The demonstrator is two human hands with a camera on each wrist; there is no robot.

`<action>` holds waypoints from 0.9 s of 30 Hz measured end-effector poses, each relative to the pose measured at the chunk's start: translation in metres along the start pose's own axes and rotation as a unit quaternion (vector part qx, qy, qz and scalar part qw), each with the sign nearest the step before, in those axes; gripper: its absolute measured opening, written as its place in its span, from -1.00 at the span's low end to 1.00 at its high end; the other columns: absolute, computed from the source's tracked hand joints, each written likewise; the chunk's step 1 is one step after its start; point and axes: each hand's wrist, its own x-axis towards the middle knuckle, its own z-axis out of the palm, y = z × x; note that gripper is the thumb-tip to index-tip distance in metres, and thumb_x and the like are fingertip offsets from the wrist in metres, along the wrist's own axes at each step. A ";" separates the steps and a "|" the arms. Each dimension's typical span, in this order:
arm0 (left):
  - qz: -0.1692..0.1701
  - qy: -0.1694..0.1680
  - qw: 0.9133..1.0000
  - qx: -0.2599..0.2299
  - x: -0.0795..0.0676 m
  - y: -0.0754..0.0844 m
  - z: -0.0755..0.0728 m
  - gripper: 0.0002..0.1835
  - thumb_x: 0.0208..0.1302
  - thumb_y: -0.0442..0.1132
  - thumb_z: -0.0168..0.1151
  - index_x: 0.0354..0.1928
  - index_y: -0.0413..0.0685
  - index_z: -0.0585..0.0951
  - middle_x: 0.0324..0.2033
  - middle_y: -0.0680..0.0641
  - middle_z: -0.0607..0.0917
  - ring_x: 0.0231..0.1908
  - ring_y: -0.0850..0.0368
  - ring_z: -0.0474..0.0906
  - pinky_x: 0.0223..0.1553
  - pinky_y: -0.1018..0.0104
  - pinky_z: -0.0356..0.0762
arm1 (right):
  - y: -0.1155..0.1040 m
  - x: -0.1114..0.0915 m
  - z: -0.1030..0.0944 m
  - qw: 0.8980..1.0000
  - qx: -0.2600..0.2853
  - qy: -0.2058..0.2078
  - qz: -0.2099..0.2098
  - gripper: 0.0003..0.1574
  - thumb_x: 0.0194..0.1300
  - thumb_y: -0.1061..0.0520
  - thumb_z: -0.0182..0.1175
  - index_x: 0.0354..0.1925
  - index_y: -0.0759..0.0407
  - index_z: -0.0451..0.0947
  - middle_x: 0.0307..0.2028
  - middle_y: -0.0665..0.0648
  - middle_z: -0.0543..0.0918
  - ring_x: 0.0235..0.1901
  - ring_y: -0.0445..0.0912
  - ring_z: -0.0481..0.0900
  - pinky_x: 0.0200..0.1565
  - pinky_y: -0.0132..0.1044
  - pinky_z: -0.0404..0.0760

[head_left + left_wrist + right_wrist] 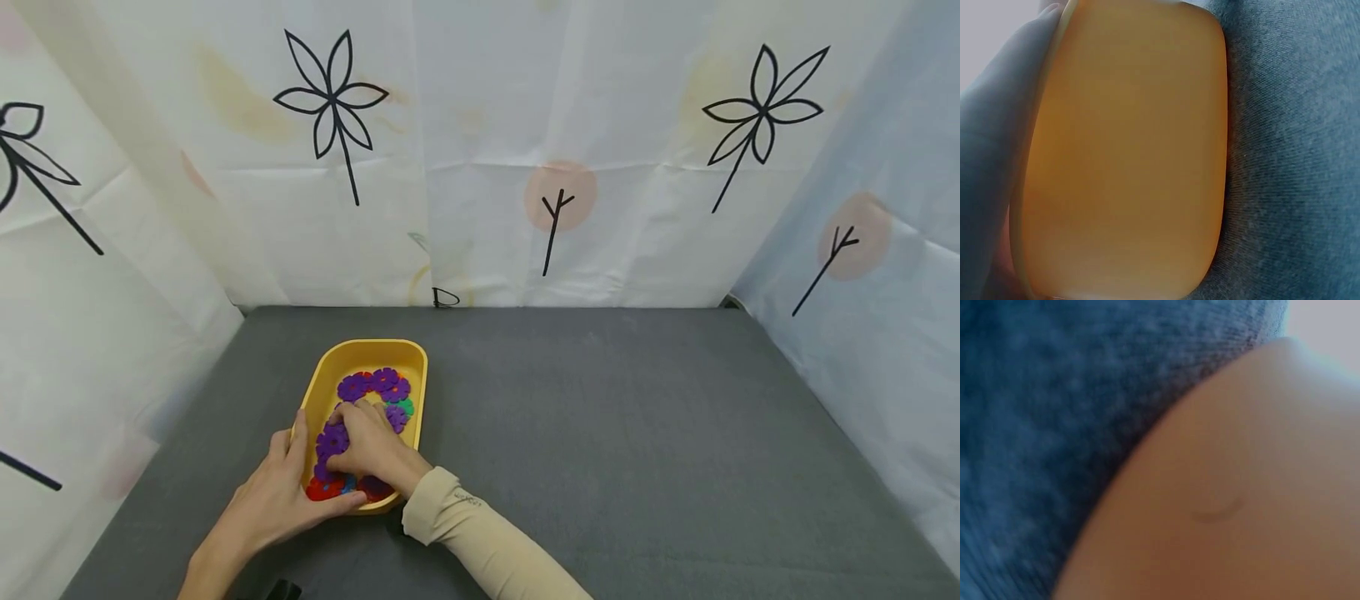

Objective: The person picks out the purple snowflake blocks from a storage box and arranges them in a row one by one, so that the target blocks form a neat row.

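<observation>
A yellow plastic tray [330, 371] stands on the dark grey table at the left and holds several flower-shaped plastic pieces. Purple pieces [385, 380] make up most of the heap, with red [327, 488], green [406, 407] and a little blue among them. At the tray's near left corner my left hand [273, 492] grips the wall, the thumb along the near rim and the fingers along the left side. My right hand [371, 442] reaches into the tray with bent fingers, purple flower pieces [332, 439] between thumb and forefinger. Its other fingertips are hidden.
The grey tabletop [600, 417] stretches to the right of the tray. White printed cloth [487, 150] hangs behind it and along both sides. A small black object [284, 590] lies at the front edge.
</observation>
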 end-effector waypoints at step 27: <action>-0.011 -0.003 1.000 -0.013 -0.001 0.000 0.001 0.54 -0.02 0.53 0.36 0.61 -0.23 -0.35 0.29 -0.39 0.24 -0.20 -0.06 0.57 -0.32 0.06 0.62 | -0.001 -0.002 -0.004 0.993 0.051 -0.016 -0.106 -0.38 0.24 0.20 0.45 0.27 -0.01 0.63 -0.22 -0.07 0.79 -0.51 -0.42 0.51 -0.43 -0.69 0.48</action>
